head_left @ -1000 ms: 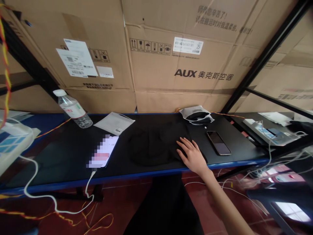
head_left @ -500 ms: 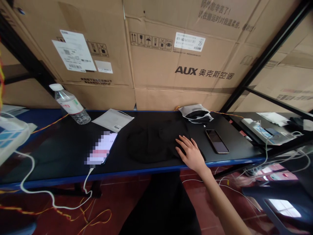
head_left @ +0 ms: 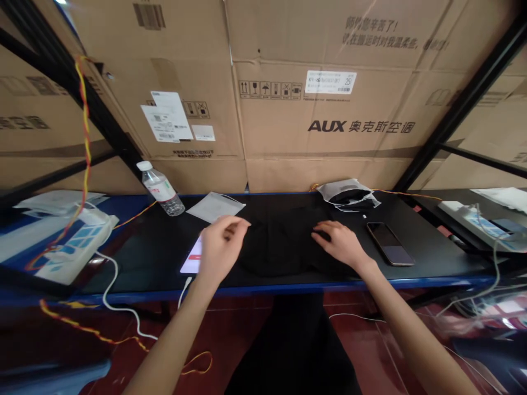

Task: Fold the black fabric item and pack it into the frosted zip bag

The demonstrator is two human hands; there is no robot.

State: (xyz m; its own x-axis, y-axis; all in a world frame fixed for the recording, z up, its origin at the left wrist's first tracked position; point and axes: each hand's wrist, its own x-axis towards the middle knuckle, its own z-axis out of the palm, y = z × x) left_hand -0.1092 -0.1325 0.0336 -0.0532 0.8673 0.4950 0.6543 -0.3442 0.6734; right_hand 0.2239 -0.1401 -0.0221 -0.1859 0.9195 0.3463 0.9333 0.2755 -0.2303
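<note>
A black piece of cloth [head_left: 280,241], perhaps a garment, lies spread on the black tabletop [head_left: 440,249]; its outline blends into the surface. At its left side my left hand [head_left: 222,247] is raised with thumb and fingers pinched together. Whatever is in that pinch cannot be made out. My right hand [head_left: 340,244] rests by the cloth's right side, fingers bent, with a small gap between thumb and forefinger. Partly covered by my left hand is a lit phone [head_left: 190,262] with a white cable. A dark phone [head_left: 389,244] lies right of my right hand.
A water bottle [head_left: 162,189] and a flat frosted bag [head_left: 216,207] sit at the back left. An opened frosted pouch [head_left: 346,193] with black content lies at the back right. Power strips [head_left: 78,247] and cables flank the table. Large cardboard [head_left: 280,137] stands behind.
My left hand has come into view over the table's left part, pinched. My right hand has gone from lying flat on the cloth to bent fingers. The view has turned slightly left.
</note>
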